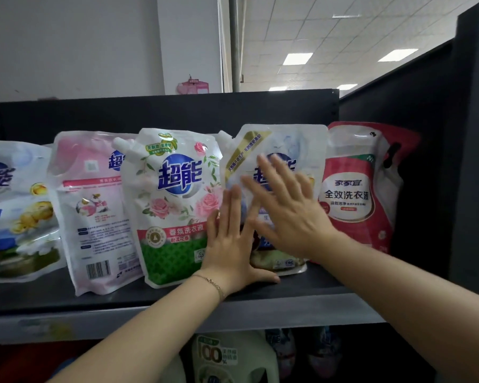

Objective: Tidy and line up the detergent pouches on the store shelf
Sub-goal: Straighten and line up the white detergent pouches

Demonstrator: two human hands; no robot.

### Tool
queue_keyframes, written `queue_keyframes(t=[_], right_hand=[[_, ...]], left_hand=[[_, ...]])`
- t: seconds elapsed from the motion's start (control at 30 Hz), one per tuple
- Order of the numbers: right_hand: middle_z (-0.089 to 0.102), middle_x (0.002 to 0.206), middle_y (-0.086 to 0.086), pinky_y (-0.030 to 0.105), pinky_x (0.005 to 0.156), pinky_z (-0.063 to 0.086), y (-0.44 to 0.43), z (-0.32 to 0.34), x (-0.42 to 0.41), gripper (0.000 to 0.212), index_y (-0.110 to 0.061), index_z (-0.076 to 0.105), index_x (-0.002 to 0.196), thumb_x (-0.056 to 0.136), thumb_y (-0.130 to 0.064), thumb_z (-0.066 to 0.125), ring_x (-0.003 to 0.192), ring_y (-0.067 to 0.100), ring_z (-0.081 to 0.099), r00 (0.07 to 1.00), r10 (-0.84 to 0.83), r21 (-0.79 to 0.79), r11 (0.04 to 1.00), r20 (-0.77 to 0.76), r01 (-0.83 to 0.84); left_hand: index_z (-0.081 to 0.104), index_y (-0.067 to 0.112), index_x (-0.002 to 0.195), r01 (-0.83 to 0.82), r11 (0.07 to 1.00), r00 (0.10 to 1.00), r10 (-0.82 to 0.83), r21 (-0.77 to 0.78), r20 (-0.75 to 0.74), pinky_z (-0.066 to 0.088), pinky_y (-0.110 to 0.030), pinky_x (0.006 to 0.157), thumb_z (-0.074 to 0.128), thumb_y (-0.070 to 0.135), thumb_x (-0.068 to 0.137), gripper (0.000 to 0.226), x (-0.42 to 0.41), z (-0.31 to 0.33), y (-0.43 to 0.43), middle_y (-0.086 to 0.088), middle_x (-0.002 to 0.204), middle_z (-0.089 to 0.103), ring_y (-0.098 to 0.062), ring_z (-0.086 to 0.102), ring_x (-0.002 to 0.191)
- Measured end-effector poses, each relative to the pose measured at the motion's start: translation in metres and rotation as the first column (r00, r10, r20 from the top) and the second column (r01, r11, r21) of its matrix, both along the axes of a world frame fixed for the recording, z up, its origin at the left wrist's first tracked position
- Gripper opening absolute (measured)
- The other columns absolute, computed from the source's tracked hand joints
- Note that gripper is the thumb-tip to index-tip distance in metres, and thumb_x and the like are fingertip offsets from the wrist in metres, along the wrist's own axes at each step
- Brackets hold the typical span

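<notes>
Where pouches [174,205] line a dark shelf [310,286], left hand [230,244], right hand [293,214] spread flat, lit ceiling [343,31]

The detergent pouches [174,205] are glossy plastic film (light glares off them), standing on a matt dark metal shelf [302,288]; the wrist chain [213,283] looks metallic.

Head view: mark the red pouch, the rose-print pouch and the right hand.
red pouch [350,196], head view, on its white front label.
rose-print pouch [179,175], head view, on the blue logo.
right hand [292,214], head view, on the back of the hand.
</notes>
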State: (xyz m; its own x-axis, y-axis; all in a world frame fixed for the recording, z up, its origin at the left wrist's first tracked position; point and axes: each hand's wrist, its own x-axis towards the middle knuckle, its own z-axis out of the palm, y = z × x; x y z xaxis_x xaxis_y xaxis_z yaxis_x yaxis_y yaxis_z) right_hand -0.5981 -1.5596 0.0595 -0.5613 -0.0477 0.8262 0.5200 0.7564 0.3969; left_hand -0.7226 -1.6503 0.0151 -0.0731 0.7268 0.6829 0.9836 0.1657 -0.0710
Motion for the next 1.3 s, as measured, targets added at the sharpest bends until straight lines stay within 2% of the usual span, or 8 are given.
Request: queue_keyframes(t=[0.23, 0.53, 0.67, 0.8, 0.9, 1.1, 1.2, 1.3], right_hand=[[-0.002, 0.161, 0.010, 0.064, 0.111, 0.015, 0.035, -0.026, -0.001, 0.078, -0.025, 0.006, 0.154, 0.092, -0.069, 0.018, 0.148, 0.030, -0.004, 0.970, -0.200, -0.178, 0.958, 0.140, 0.223], [-0.044, 0.148, 0.004, 0.050, 0.111, -0.020, 0.046, -0.010, -0.020, 0.095, -0.035, -0.026, 0.146, 0.078, -0.083, 0.019, 0.133, 0.032, -0.043, 0.963, -0.215, -0.415, 0.871, 0.164, 0.265], [-0.043, 0.148, 0.003, 0.053, 0.112, -0.017, 0.031, -0.002, -0.015, 0.097, -0.037, -0.026, 0.145, 0.077, -0.083, 0.026, 0.131, 0.030, -0.045, 0.957, -0.203, -0.456, 0.846, 0.206, 0.277], [-0.003, 0.158, 0.011, 0.055, 0.112, 0.012, 0.002, -0.005, -0.027, 0.083, -0.022, 0.018, 0.148, 0.083, -0.047, 0.061, 0.145, 0.032, -0.005, 0.986, -0.113, -0.282, 0.949, 0.121, 0.143], [0.052, 0.129, 0.014, 0.045, 0.085, 0.051, -0.030, -0.007, -0.047, 0.062, -0.010, 0.044, 0.133, 0.079, -0.026, 0.070, 0.113, 0.033, 0.053, 0.986, 0.123, -0.195, 0.976, 0.113, -0.099], [0.058, 0.121, 0.005, 0.036, 0.078, 0.050, -0.069, -0.009, -0.083, 0.080, -0.016, 0.020, 0.140, 0.084, -0.056, 0.061, 0.102, 0.026, 0.061, 0.994, 0.103, -0.753, 0.656, 0.025, -0.049], [0.060, 0.122, 0.009, 0.039, 0.083, 0.053, -0.069, -0.014, -0.097, 0.105, -0.014, 0.004, 0.145, 0.076, -0.064, 0.065, 0.102, 0.027, 0.062, 0.996, 0.078, -0.855, 0.519, 0.029, -0.016], [0.051, 0.136, 0.009, 0.040, 0.092, 0.050, -0.069, -0.022, -0.106, 0.125, -0.014, -0.020, 0.148, 0.074, -0.064, 0.067, 0.112, 0.027, 0.058, 0.997, 0.079, -0.889, 0.456, 0.001, -0.036]], left_hand=[[-0.053, 0.029, 0.125, -0.011, 0.993, 1.000, 0.014, -0.121, 0.022, -0.025, -0.043, 0.108, 0.064, 0.078, 0.060, 0.142, -0.011, 0.006, 0.023, -0.008, 0.132, -0.059, -0.027, -0.052, 0.125], [-0.039, 0.011, 0.138, -0.163, 0.977, 0.984, 0.150, -0.140, -0.098, -0.017, -0.034, 0.110, 0.049, 0.083, 0.067, 0.134, -0.021, 0.002, 0.030, -0.014, 0.146, -0.042, -0.024, -0.031, 0.140], [-0.006, 0.016, 0.152, -0.053, 0.987, 0.991, 0.071, 0.149, -0.117, 0.007, -0.051, 0.118, 0.043, 0.082, 0.067, 0.118, -0.037, -0.003, -0.001, -0.013, 0.159, -0.014, -0.030, -0.012, 0.146], [0.015, 0.016, 0.146, -0.073, 0.880, 0.997, 0.049, 0.470, 0.062, 0.011, -0.053, 0.117, 0.057, 0.060, 0.078, 0.091, -0.079, 0.007, -0.045, -0.019, 0.155, 0.007, -0.034, 0.003, 0.145], [0.026, 0.010, 0.137, -0.209, 0.769, 0.977, 0.133, 0.604, 0.169, 0.019, -0.057, 0.112, 0.061, 0.055, 0.082, 0.079, -0.114, 0.015, -0.075, -0.026, 0.149, 0.019, -0.040, 0.015, 0.141], [0.023, 0.013, 0.139, -0.417, 0.722, 0.771, -0.040, 0.552, 0.636, 0.044, -0.035, 0.085, 0.081, 0.029, 0.073, 0.089, -0.147, 0.026, -0.114, -0.006, 0.136, 0.040, -0.017, 0.044, 0.116], [0.055, 0.013, 0.114, -0.417, 0.800, 0.538, -0.166, 0.432, 0.826, 0.052, -0.034, 0.074, 0.080, 0.029, 0.074, 0.050, -0.163, 0.026, -0.114, 0.003, 0.103, 0.064, -0.019, 0.063, 0.092], [0.066, 0.015, 0.095, -0.424, 0.781, 0.486, -0.231, 0.459, 0.843, 0.055, -0.037, 0.076, 0.082, 0.024, 0.072, 0.030, -0.174, 0.028, -0.116, -0.003, 0.095, 0.070, -0.023, 0.066, 0.086]])
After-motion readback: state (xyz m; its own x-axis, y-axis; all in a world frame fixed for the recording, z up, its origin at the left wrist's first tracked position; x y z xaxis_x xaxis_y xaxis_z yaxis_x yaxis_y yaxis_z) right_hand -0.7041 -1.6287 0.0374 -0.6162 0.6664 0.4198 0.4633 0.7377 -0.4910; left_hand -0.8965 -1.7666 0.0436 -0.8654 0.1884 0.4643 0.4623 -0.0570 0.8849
